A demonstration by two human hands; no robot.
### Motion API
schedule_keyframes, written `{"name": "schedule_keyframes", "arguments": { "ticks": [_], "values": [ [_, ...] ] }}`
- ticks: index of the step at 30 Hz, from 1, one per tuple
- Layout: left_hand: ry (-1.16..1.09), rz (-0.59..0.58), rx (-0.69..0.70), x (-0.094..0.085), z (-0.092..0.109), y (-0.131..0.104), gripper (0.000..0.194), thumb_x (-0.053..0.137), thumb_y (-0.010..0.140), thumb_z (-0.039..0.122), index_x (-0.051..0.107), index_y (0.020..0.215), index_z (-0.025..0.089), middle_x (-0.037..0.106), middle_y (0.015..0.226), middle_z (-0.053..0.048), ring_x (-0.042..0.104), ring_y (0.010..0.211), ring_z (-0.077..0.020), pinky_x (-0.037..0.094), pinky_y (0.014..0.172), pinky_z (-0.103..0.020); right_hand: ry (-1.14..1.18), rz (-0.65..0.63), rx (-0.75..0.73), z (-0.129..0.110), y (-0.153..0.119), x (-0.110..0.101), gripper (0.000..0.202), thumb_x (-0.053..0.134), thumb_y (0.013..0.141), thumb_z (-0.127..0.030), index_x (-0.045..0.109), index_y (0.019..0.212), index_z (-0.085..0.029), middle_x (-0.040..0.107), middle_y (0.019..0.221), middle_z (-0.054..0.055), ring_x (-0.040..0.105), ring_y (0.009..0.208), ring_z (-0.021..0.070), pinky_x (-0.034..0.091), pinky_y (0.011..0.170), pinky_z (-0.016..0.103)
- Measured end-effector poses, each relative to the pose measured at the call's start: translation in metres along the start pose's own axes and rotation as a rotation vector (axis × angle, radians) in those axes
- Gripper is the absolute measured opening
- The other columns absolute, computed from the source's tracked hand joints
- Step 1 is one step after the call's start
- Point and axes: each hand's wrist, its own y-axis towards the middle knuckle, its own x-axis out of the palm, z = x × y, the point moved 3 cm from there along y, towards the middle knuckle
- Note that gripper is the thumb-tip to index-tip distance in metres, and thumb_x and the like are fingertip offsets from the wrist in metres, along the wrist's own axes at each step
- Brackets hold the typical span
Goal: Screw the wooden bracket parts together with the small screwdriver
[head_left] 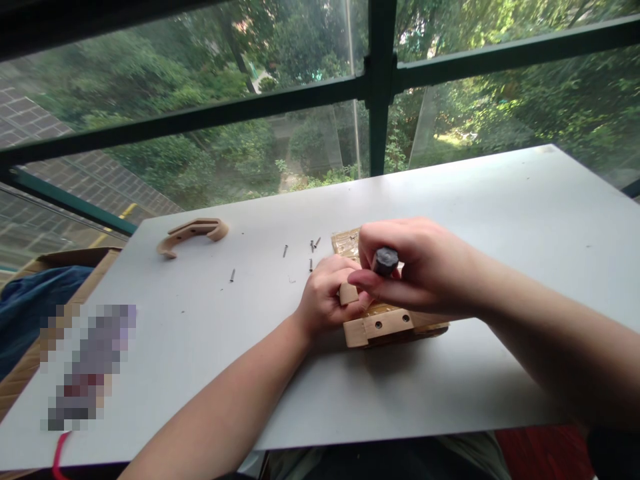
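Observation:
My right hand [415, 267] is closed around the dark, faceted handle of a screwdriver [385, 261]; its shaft is hidden below the fist. Beside it, my left hand [333, 290] grips a pale wooden piece [349, 294], whose blunt end shows between the fingers. Under both hands lies a block wrapped in clear and brown tape [345, 241]. Along the near side of that block runs a light wooden bar [387, 325] with two dark screw holes or heads in it. My hands cover most of the block's middle.
Several loose screws [285, 251] lie on the white table [200, 373] left of the block. A curved wooden piece [194, 230] rests near the far left edge. A blurred-out object [95, 363] is at the near left, by a cardboard box [95, 267]. Windows stand behind.

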Motion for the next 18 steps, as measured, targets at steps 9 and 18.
{"name": "schedule_keyframes", "arguments": {
  "ticks": [9, 18],
  "values": [
    [-0.019, -0.010, -0.010, -0.0009, 0.0001, 0.0005, 0.010, 0.071, 0.082, 0.029, 0.069, 0.087, 0.020, 0.073, 0.088, -0.005, 0.066, 0.080, -0.0202, 0.055, 0.074, -0.036, 0.023, 0.015, 0.029, 0.0015, -0.0042, -0.0004, 0.016, 0.064, 0.089, -0.025, 0.057, 0.102, -0.019, 0.062, 0.085, 0.001, 0.048, 0.066, 0.0106, 0.036, 0.060, 0.025],
    [-0.042, -0.108, -0.116, -0.0034, 0.0014, 0.0009, 0.011, 0.072, 0.080, 0.028, 0.070, 0.087, 0.019, 0.075, 0.093, -0.007, 0.071, 0.088, -0.0233, 0.058, 0.082, -0.039, -0.001, 0.118, -0.167, -0.0052, -0.0097, -0.0076, 0.029, 0.066, 0.091, -0.020, 0.058, 0.119, -0.020, 0.066, 0.088, 0.001, 0.057, 0.068, 0.0103, 0.046, 0.061, 0.024]
  ]
}}
